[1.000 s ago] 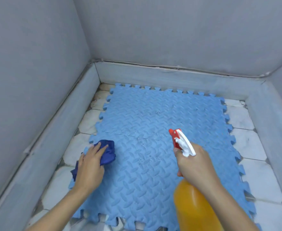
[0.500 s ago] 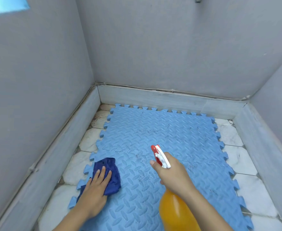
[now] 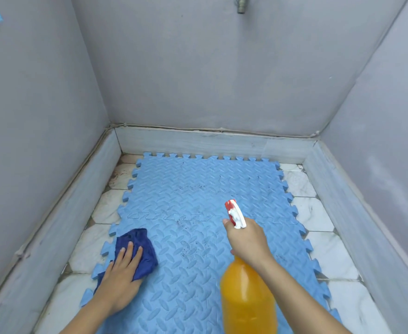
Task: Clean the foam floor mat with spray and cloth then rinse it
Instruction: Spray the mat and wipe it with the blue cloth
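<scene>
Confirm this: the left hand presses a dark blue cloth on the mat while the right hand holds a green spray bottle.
Wrong colour. The head view shows the spray bottle in the right hand is orange, not green. The left hand does press the dark blue cloth on the mat.

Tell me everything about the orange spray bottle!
The spray bottle has a see-through orange plastic body and a red and white trigger head with a red nozzle. The right hand grips its neck, a finger at the trigger. It is held tilted above the blue mat, nozzle pointing away toward the back wall.
</scene>
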